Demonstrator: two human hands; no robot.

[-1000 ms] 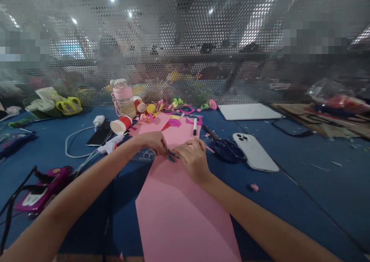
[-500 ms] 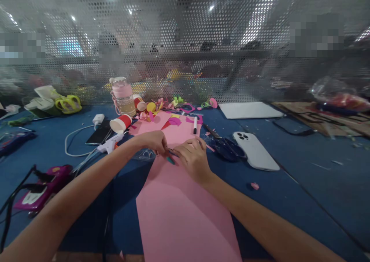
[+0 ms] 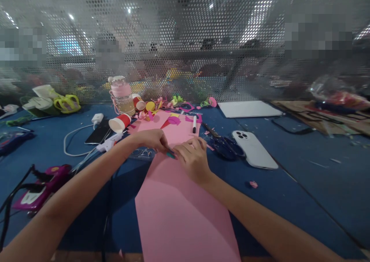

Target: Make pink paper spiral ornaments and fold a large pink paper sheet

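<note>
Head view: left hand (image 3: 152,139) and right hand (image 3: 192,158) meet over one pink sheet (image 3: 182,208) on the blue desk (image 3: 303,185), both pinching one small green piece (image 3: 170,154). Beside them: one white phone (image 3: 254,149), one scissors (image 3: 222,144), two red cups (image 3: 120,123).

I've got the paper sheet (image 3: 179,208) lying on the table (image 3: 303,185), running away from me. Both hands meet on it: left hand (image 3: 152,139) beside right hand (image 3: 192,158). Scissors (image 3: 224,146) right of them, phone (image 3: 254,149) further right. Glue gun (image 3: 108,143) left, cup (image 3: 120,123) behind it, bottle (image 3: 123,97) behind that.
</note>
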